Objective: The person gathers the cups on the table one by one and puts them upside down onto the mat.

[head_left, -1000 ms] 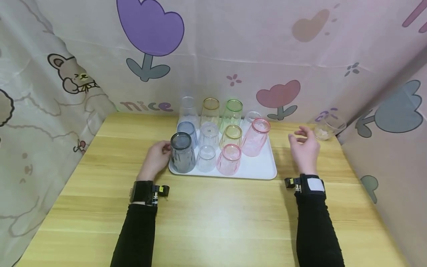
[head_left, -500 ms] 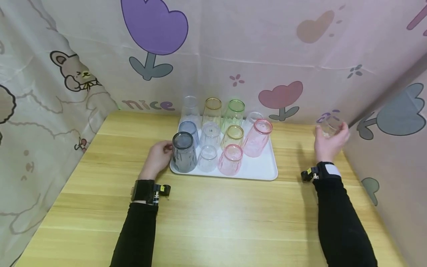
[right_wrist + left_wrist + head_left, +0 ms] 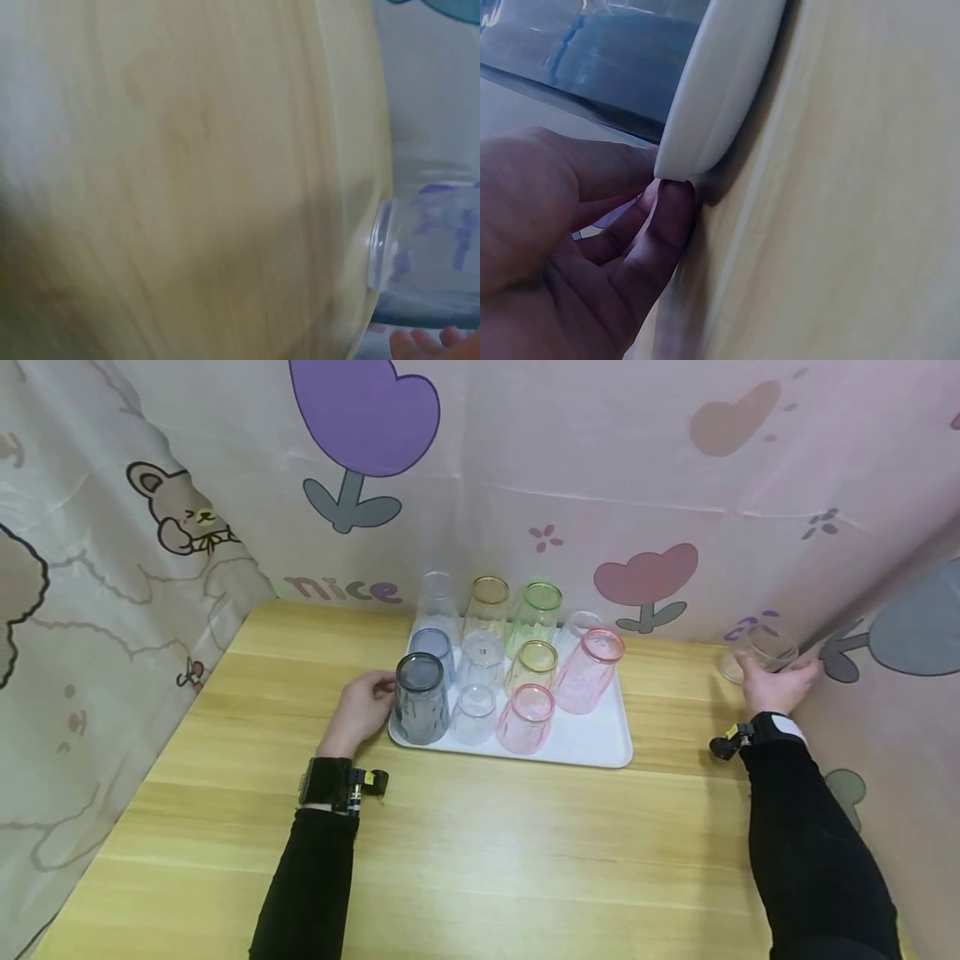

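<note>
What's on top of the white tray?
The white tray holds upside-down cups: a grey cup, a pink cup, plus clear, yellow, green and blue ones. The back row is partly hidden, so an exact count isn't possible.

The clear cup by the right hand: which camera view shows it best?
The head view: the whole clear cup shows at the table's far right corner, right hand on it. The right wrist view shows only part of it, blurred. The left wrist view shows none.

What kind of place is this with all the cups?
Probably a small tabletop set up for recording: a wooden table walled in by a cartoon curtain, with a white tray of coloured cups on it.
</note>
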`<state>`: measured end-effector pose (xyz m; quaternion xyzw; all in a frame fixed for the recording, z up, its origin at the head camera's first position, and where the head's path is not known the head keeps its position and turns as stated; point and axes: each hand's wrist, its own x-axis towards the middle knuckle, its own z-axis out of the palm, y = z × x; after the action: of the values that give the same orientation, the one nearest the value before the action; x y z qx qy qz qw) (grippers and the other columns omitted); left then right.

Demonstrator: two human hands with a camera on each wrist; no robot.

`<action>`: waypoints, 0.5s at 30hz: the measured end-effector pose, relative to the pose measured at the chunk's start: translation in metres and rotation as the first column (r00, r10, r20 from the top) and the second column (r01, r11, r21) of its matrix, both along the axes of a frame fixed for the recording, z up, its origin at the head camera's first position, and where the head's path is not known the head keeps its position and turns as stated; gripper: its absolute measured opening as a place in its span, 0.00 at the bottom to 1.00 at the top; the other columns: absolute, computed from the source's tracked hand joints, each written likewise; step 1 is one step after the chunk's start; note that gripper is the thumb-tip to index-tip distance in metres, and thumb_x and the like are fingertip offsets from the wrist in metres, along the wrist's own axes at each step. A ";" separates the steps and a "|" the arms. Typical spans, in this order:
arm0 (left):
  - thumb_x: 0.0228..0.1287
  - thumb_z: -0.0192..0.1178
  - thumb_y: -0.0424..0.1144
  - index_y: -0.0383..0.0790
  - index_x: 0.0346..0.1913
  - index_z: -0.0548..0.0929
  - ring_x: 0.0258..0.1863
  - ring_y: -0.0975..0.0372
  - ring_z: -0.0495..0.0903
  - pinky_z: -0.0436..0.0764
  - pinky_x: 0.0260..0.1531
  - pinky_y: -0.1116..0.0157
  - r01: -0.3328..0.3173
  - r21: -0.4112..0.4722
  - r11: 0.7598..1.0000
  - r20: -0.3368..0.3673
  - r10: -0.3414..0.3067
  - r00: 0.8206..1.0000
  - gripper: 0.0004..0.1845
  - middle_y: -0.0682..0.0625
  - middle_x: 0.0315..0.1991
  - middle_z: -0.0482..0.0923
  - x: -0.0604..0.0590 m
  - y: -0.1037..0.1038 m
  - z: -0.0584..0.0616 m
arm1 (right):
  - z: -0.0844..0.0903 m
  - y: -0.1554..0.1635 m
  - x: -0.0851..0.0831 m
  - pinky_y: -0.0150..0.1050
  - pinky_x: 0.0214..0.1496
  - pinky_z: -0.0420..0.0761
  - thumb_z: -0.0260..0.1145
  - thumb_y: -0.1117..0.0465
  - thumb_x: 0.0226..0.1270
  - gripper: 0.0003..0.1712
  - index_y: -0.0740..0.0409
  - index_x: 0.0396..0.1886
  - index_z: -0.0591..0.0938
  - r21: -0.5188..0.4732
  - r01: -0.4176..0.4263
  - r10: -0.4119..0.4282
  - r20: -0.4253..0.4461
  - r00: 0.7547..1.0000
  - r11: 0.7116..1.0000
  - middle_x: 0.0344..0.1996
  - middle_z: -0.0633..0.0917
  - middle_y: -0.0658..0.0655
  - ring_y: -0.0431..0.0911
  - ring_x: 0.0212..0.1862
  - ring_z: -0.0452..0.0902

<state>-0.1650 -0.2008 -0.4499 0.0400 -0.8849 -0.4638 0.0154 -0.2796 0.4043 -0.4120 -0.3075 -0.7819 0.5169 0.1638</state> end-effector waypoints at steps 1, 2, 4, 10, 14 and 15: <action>0.73 0.59 0.31 0.31 0.64 0.80 0.54 0.46 0.83 0.81 0.59 0.49 0.001 0.000 1.000 -0.004 -0.001 1.000 0.19 0.36 0.54 0.83 0.000 0.000 0.000 | 0.001 0.002 -0.001 0.30 0.81 0.41 0.74 0.40 0.61 0.71 0.46 0.85 0.33 0.001 -0.011 0.011 0.026 1.000 1.000 0.85 0.41 0.52 0.41 0.83 0.36; 0.73 0.59 0.30 0.31 0.64 0.80 0.54 0.46 0.83 0.81 0.59 0.50 0.002 0.000 1.000 -0.008 -0.002 1.000 0.19 0.36 0.54 0.83 -0.001 0.000 0.000 | 0.002 0.004 -0.001 0.31 0.81 0.40 0.73 0.39 0.61 0.71 0.46 0.85 0.31 -0.005 -0.025 0.025 0.056 0.998 1.000 0.85 0.40 0.52 0.41 0.83 0.35; 0.73 0.59 0.30 0.31 0.64 0.80 0.54 0.47 0.83 0.82 0.58 0.50 0.002 0.004 1.000 -0.007 -0.002 1.000 0.19 0.37 0.53 0.84 -0.001 0.000 0.001 | 0.005 0.007 -0.003 0.33 0.82 0.40 0.73 0.38 0.61 0.73 0.46 0.84 0.30 -0.019 -0.041 0.042 0.098 0.994 0.999 0.85 0.40 0.52 0.42 0.83 0.35; 0.74 0.58 0.30 0.30 0.64 0.80 0.54 0.47 0.83 0.82 0.58 0.51 0.007 0.008 1.000 0.001 -0.007 1.000 0.19 0.36 0.54 0.83 -0.002 -0.001 0.001 | 0.013 0.011 -0.011 0.32 0.81 0.41 0.75 0.39 0.61 0.72 0.43 0.85 0.31 -0.079 -0.044 0.054 0.133 0.990 0.996 0.85 0.40 0.48 0.40 0.82 0.34; 0.74 0.59 0.30 0.31 0.64 0.80 0.54 0.47 0.83 0.82 0.57 0.51 0.001 0.014 1.000 0.008 -0.001 1.000 0.19 0.37 0.54 0.83 -0.002 -0.001 0.001 | 0.013 0.009 -0.015 0.31 0.81 0.44 0.74 0.41 0.61 0.67 0.45 0.86 0.38 -0.054 -0.024 0.031 0.129 0.991 0.998 0.85 0.45 0.49 0.40 0.82 0.38; 0.74 0.59 0.30 0.31 0.64 0.80 0.54 0.47 0.83 0.83 0.57 0.51 -0.001 0.015 1.000 0.011 0.001 1.000 0.19 0.37 0.54 0.83 -0.002 -0.001 0.001 | 0.013 0.008 -0.016 0.30 0.81 0.44 0.74 0.42 0.61 0.66 0.45 0.86 0.40 -0.053 -0.020 0.026 0.126 0.992 0.998 0.85 0.46 0.49 0.40 0.82 0.39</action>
<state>-0.1666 -0.2020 -0.4492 0.0430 -0.8815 -0.4701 0.0105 -0.2960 0.4126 -0.3993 -0.3347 -0.7807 0.5181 0.1001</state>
